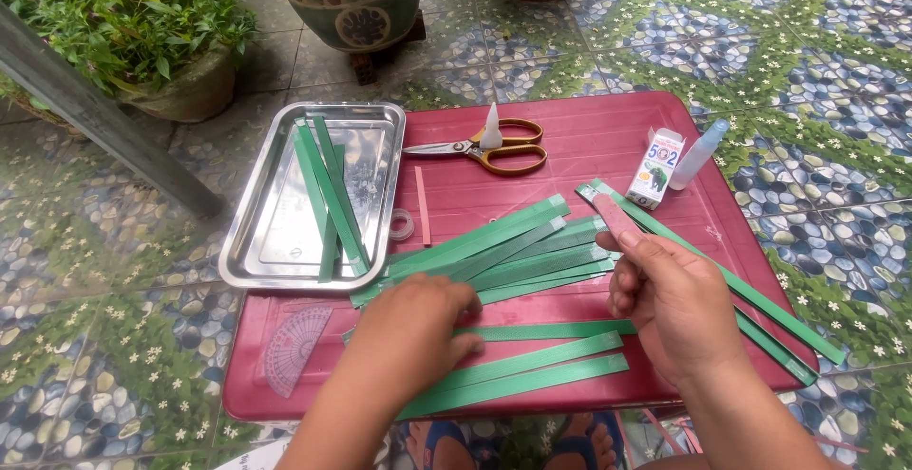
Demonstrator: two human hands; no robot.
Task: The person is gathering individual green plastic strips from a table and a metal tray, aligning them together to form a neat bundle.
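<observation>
- Nearest, the left hand [418, 323] lies palm down on the loose green paper strips [503, 252], its fingers curled over them — whether it pinches one strip or only presses on the pile cannot be told from this angle.
- Just beside it, the right hand [670, 294] is closed on a single long green strip [760, 304]; thumb and forefinger pinch it near its upper end, and the rest slants down past the wrist to the table's near right corner.
- Below both hands, a few more flat strips [532, 370] lie side by side on the red table [589, 138], close to its near edge.
- Left of the left hand, a clear pink protractor [294, 347] rests on the table near its corner.
- Beyond the left hand, a steel tray [275, 242] holds several green strips [328, 195] laid lengthwise and crossing one another; a small roll of clear tape [402, 225] and a thin pink stick [422, 206] lie just beside the tray's right rim.
- Farther on, between the hands and the far edge, scissors with yellow handles [484, 150] lie flat, a small white glue tip [491, 128] touching them.
- Beyond the right hand — near the far right edge — stand a small white glue box [655, 168] and a pale blue tube [700, 154].
- Farthest off, potted plants [133, 24] stand on the patterned floor tiles [817, 43].
</observation>
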